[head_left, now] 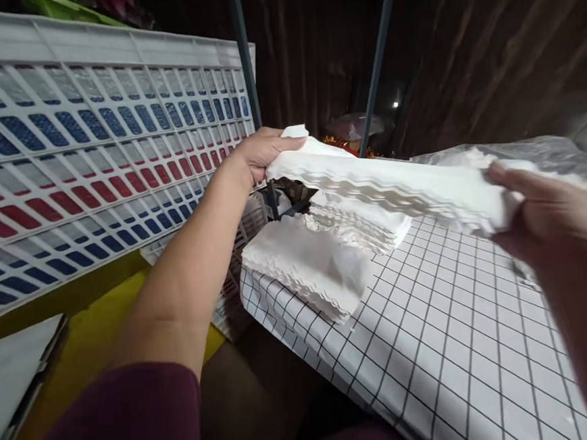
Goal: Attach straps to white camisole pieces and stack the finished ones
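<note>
Left hand (262, 153): thumb laid along the top, fingers curled beneath, the two pinching one end of a white wavy-edged piece (386, 179). A short flap of the piece stands up just past the thumb.

Right hand (531, 208): slightly blurred, gripping the opposite end; thumb or finger on the upper face, the rest of the grip partly hidden from where I stand.

The piece itself: white, in several layers, held lengthwise between the two hands, raised above the table, its rippled edges hanging on the near, lower side; both ends lie inside the grips.

Beneath it, two stacks of like white material. Front stack (307, 259): on the table's left corner, below and to the right of the left hand, its wavy edges facing the near side. Rear stack (359, 218): just behind, partly covered by the raised piece.

Table (459, 322): white covering, black grid lines.

Beyond the right hand, a clear plastic bag (547, 149) lying beside white, frilled material.

To the left, a slotted white crate (120, 155), red and blue showing through; below it, a yellow surface (99, 330). Nearest me, a dark maroon sleeve (141, 415) on the left arm.
</note>
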A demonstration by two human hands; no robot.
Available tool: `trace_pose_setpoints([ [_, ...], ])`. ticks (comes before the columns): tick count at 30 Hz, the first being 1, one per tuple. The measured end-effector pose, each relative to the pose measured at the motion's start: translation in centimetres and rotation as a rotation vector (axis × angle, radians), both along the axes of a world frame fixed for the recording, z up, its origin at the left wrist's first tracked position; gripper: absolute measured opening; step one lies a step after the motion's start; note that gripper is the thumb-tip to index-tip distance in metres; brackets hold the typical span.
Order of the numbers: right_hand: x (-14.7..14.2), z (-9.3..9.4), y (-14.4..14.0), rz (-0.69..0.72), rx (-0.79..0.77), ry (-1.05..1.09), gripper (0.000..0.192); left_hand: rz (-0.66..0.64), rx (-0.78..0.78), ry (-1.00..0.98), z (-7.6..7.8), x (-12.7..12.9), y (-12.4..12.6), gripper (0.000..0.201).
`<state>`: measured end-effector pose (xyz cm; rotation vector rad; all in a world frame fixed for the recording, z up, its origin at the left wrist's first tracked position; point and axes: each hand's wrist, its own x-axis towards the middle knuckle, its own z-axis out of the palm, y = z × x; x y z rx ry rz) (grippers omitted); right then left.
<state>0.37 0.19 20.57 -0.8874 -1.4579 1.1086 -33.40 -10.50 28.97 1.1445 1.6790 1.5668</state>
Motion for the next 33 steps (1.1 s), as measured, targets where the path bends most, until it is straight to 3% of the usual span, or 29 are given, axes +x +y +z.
trace_pose_setpoints([
  [2,-4.9,-2.0,-1.5,0.122,-0.233,0.209,0.018,0.028,-0.030,-0.035,-2.6,-3.6,-0.9,0.049],
  [5,-9.5,-7.6,-5.0,0.284,-0.465,0.227,0.015,0.086,-0.256,-0.132,-9.2,-7.5,-3.0,0.050],
  [8,-10.8,-12.8,-7.3,0.357,-0.652,0.072,0.021,0.201,-0.441,-0.219,-15.5,-9.1,-4.7,0.047],
  [11,-10.5,-14.6,-7.3,0.362,-0.693,0.018,0.026,0.227,-0.435,-0.273,-18.7,-9.8,-5.3,0.045],
  [14,-10.1,-13.8,-6.8,0.378,-0.700,-0.025,0.024,0.168,-0.410,-0.259,-19.1,-11.0,-4.9,0.045],
  [17,-10.0,-12.9,-7.2,0.413,-0.718,-0.063,0.020,0.149,-0.502,-0.120,-18.3,-12.4,-4.4,0.044],
  [21,-9.5,-12.6,-8.2,0.488,-0.751,-0.123,0.025,0.306,-0.681,0.374,-17.2,-12.1,-3.7,0.037],
  [24,-8.5,-12.4,-8.2,0.535,-0.694,-0.306,0.031,0.492,-0.619,0.844,-17.0,-9.4,-2.6,0.046],
  [27,-7.6,-12.0,-8.1,0.361,-0.383,-0.672,0.038,0.429,-0.411,1.094,-18.1,-5.9,-1.1,0.057],
  [30,-8.4,-11.9,-8.7,0.068,0.111,-0.849,0.050,0.247,-0.462,1.091,-20.2,-4.0,0.3,0.065],
  [31,-9.2,-12.1,-9.0,0.039,0.247,-0.853,0.054,0.217,-0.510,1.080,-20.8,-3.8,0.8,0.068],
  [33,-11.1,-12.6,-9.4,0.149,0.424,-0.853,0.063,0.205,-0.559,1.103,-21.9,-4.3,1.5,0.075],
])
